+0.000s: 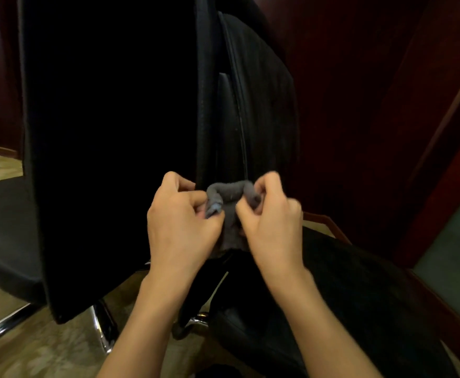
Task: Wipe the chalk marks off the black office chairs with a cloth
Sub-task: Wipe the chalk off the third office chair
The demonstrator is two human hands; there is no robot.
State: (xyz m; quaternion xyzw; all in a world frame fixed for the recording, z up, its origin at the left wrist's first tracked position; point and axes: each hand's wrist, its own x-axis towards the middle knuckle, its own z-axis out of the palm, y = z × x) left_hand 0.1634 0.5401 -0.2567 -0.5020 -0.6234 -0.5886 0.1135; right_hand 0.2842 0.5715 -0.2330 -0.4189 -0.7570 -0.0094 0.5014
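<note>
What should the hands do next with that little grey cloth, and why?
Probably fold the small grey cloth into a flat pad and press it against the tall black office chair back. Right now the left hand and the right hand both pinch it, bunched up in the air in front of the chairs, touching neither. No chalk marks show in this dim view, so where to wipe is unclear.

A small grey cloth (pixel 227 199), bunched and rolled at its top edge, is held between both hands in front of the person. The left hand (pixel 181 222) pinches its left end with curled fingers; the right hand (pixel 271 222) grips its right end the same way. Just beyond the left hand stands the tall black upholstered back of an office chair (pixel 109 132). A second black leather office chair (pixel 253 110) rises beyond the cloth. Below the left forearm, chrome chair legs (pixel 98 328) rest on patterned beige carpet (pixel 46 356).
</note>
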